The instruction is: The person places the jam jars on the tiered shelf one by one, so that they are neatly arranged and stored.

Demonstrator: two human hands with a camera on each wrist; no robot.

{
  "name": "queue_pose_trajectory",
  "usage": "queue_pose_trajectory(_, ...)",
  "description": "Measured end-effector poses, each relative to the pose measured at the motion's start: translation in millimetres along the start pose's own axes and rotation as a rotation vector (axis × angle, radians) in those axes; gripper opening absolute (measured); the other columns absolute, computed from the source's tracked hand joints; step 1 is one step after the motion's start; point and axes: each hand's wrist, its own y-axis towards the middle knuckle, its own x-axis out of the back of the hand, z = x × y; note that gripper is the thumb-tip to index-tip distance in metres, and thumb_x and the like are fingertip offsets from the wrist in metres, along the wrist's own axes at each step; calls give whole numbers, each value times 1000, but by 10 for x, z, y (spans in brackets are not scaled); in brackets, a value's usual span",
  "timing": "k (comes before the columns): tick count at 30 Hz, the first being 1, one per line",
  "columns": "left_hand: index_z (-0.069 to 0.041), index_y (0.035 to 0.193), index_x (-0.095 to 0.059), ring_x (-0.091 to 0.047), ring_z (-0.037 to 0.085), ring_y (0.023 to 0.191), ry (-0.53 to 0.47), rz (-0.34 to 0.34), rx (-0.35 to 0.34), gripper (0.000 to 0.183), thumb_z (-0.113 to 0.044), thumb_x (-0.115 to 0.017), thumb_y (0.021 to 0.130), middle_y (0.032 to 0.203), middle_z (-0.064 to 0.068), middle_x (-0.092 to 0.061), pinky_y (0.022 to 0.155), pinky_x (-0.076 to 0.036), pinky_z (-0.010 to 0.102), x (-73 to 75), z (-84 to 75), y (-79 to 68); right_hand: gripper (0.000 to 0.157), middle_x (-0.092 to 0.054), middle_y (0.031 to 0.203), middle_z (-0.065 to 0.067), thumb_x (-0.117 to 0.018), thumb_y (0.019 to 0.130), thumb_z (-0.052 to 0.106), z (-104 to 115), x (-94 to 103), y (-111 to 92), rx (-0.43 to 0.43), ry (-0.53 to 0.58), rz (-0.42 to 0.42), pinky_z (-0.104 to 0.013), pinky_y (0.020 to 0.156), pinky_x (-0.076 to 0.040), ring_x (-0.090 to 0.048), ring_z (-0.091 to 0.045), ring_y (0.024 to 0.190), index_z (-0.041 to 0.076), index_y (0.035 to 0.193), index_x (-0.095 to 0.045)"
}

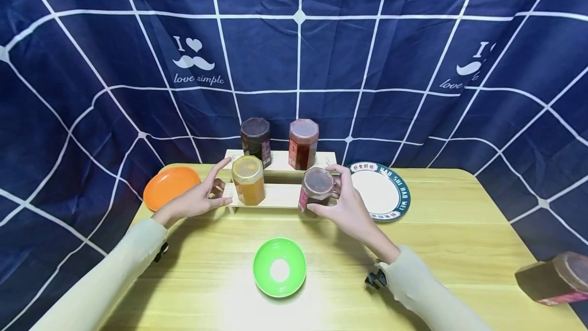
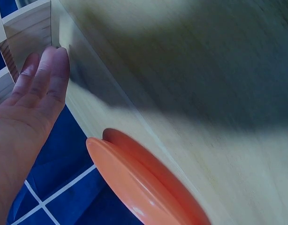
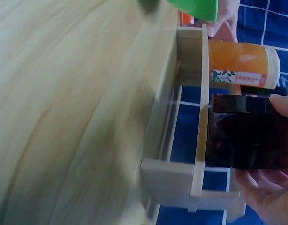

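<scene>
My right hand (image 1: 348,210) grips a dark jar (image 1: 318,182) by its sides, thumb in front and fingers behind, at the right end of the lower step of a two-step wooden rack (image 1: 282,195). In the right wrist view the jar's base sits right at the shelf board. A honey-yellow jar (image 1: 249,188) stands upright on the left of that step. My left hand (image 1: 198,199) is at the rack's left end, thumb and fingers spread apart. The left wrist view shows its fingers (image 2: 57,77) nearly straight beside the rack's wooden side, holding nothing.
On the upper step stand a black-lidded jar (image 1: 255,139) and a reddish jar (image 1: 303,144). An orange plate (image 1: 171,188) lies at left, a white plate with a blue-green rim (image 1: 403,194) at right. A green bowl (image 1: 280,285) sits in front; another dark jar (image 1: 551,280) is far right.
</scene>
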Motion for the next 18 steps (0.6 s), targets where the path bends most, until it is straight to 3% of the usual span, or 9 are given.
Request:
queue_pose_trajectory(7, -22, 175, -3, -62, 33, 107, 10, -2, 10, 106, -7, -78, 103, 110, 19, -61, 100, -48, 57, 7, 10, 22, 96, -67, 137, -14, -99, 80, 7, 58, -170, 124, -4, 35, 12, -43, 104, -55, -70, -28, 122, 14, 153, -37)
queue_pose_trajectory(18, -20, 175, -3, -63, 33, 106, 3, 3, 5, 106, -7, -79, 102, 109, 18, -62, 99, -49, 56, 6, -2, 13, 95, -66, 133, -14, -101, 78, 10, 115, -374, 257, 32, -17, 32, -42, 103, -56, -69, -28, 122, 16, 151, -40)
